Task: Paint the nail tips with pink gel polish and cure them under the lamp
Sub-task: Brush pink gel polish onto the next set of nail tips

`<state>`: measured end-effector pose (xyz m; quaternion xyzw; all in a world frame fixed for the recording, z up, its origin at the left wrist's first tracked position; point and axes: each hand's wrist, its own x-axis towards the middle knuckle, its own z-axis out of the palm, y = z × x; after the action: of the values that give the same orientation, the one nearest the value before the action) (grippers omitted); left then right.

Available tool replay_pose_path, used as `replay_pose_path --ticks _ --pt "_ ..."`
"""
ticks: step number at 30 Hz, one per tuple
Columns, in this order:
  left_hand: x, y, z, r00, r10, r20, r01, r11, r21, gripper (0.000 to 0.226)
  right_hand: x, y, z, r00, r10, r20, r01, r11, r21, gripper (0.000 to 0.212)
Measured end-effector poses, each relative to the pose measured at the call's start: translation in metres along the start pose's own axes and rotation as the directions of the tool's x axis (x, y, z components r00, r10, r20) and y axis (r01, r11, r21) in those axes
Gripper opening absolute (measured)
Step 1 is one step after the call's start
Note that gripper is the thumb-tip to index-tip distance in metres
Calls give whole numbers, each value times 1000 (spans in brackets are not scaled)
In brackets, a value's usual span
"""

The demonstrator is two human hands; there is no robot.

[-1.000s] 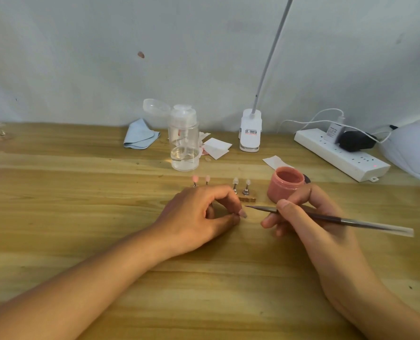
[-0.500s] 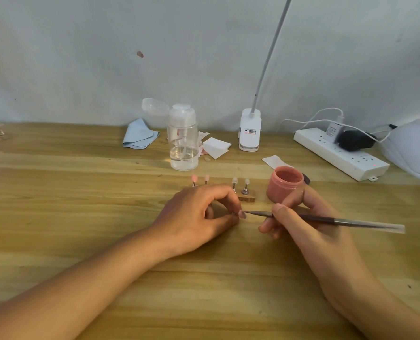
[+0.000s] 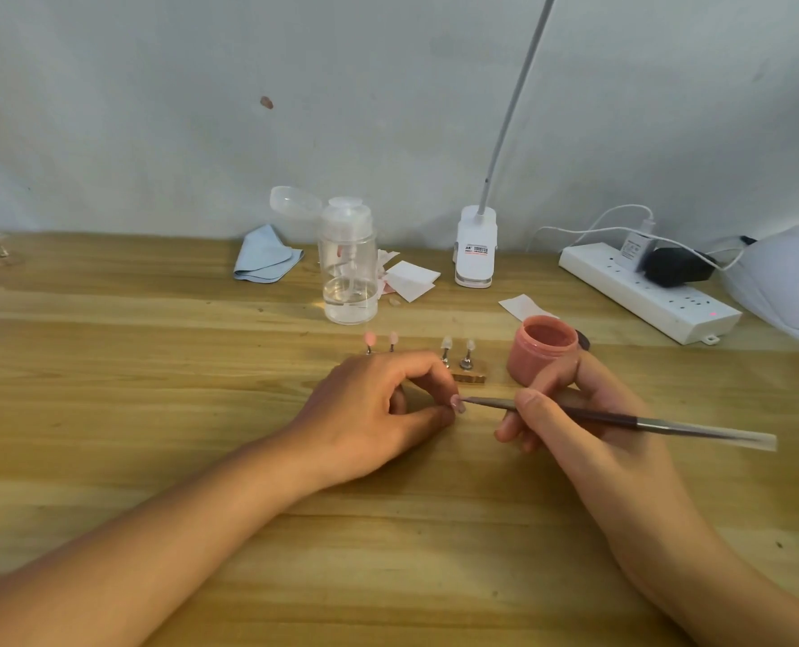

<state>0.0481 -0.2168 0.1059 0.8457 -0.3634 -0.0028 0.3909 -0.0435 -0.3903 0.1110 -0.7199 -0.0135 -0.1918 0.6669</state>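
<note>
- Closest in: both forearms come in from the bottom corners over the wooden table and meet around the middle.
- The left hand is curled up, thumb and forefinger pinching a single nail tip that pokes out to the right. The fingers hide whether it's on a little post or bare.
- The right hand has a pen-style grip on the brush. The brush's long axis runs pretty much left-right, with the bristle end pointing left and the clear tail sticking out past the hand to the right.
- The bit that matters: the bristle end sits right at the held tip, touching or as good as. So the tip is directly left of the right hand, between the two hands. The right hand does the stroke and the left only needs to keep the tip steady. My guess is it's mid-coat on this one.
- Just behind the right hand's fingers is the open pink gel jar, so the right hand is nearer for a reload.
- Behind the left knuckles there's a row of stands, with two pink tips on the left and two clear-looking tips on the right. So roughly halfway, I reckon.
- Further back are a pump bottle, a clip-on lamp base with its neck going up out of shot, and a power strip. The white domed thing at the far right edge could be the curing lamp, can't tell.
</note>
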Motion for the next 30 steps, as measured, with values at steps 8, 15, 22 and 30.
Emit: replay_pose_path --ticks 8,15,22,30 --pt "1 -4 1 999 -53 0 53 996 -67 13 5 -11 -3 971 -169 -170 171 985 -7 5" --pt "1 -3 2 995 -99 -18 97 991 -94 12 34 -18 -36 951 -79 -299 24 983 -184 18" --pt "0 -3 2 996 -86 -38 82 992 -97 12 66 -5 -46 973 -26 -231 -107 830 -547 10" --pt "2 -3 2 992 -108 -62 99 986 -133 10 50 -12 -37 926 -86 -368 17 982 -187 16"
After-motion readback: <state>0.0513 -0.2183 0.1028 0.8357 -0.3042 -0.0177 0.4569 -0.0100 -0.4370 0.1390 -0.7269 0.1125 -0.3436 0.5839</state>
